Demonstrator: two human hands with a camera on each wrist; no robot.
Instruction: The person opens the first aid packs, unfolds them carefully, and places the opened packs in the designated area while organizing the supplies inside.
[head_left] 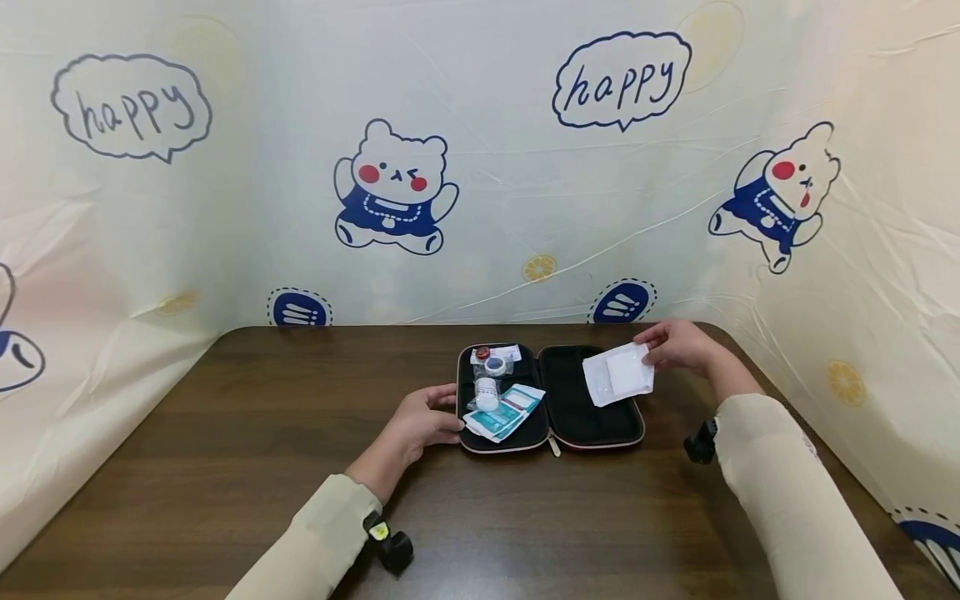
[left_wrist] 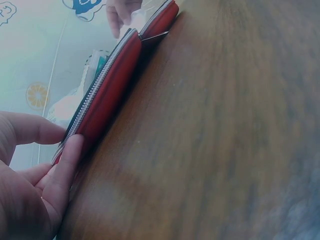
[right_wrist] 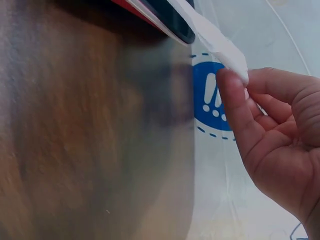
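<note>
A black-lined zip case (head_left: 592,429) lies unfolded on the table, its outside red in the left wrist view (left_wrist: 112,82). My left hand (head_left: 423,422) grips the case's left edge, thumb and fingers on either side of the zip rim. Over the right half, my right hand (head_left: 678,346) pinches a flat white packet (head_left: 621,372) by its right edge; in the right wrist view the packet (right_wrist: 220,47) is edge-on between thumb and fingers. The left half holds teal-and-white packets (head_left: 504,414), a small white bottle (head_left: 487,393), a white roll (head_left: 495,365) and a red-brown capped item (head_left: 482,354).
The case rests on a dark wooden table (head_left: 225,467), towards its back right. A zip pull (head_left: 554,447) sticks out at the front of the case's fold. Behind and beside the table hangs a printed curtain (head_left: 480,292) with cartoon bears.
</note>
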